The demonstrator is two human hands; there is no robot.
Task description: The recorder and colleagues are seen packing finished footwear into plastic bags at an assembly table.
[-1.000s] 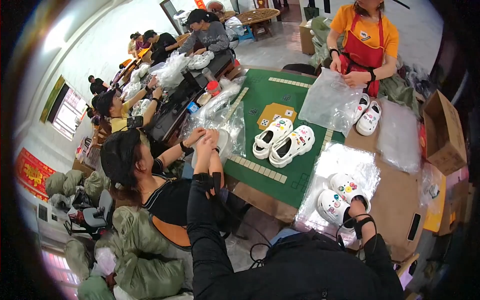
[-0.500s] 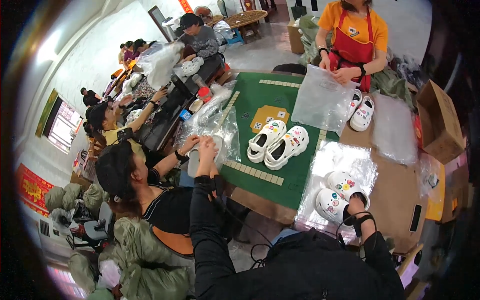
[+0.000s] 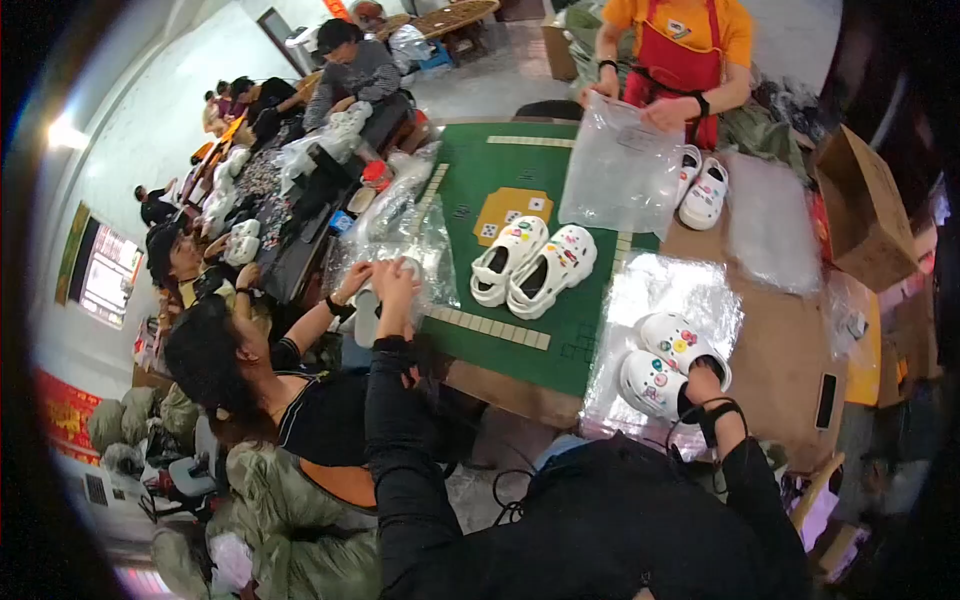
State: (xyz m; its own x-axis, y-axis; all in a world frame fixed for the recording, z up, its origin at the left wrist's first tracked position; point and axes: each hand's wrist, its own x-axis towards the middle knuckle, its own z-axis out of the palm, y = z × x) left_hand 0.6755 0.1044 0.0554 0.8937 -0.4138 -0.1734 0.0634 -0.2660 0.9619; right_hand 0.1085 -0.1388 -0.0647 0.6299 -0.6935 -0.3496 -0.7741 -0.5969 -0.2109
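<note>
Wearer's clothing: black long-sleeved top, sleeves reaching both wrists. Left sleeve (image 3: 400,430) at 7 o'clock shows creased fabric and a snug cuff. Right sleeve (image 3: 750,480) at 5 o'clock carries a thin black cord looped around the wrist (image 3: 712,412). Both hands are bare.

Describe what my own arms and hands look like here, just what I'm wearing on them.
Both arms are in long black sleeves reaching the wrists. The left hand is bare, no glove. The right hand is also bare, with thin black cord or strapping looped around its wrist. No rings or markings can be made out.
</note>
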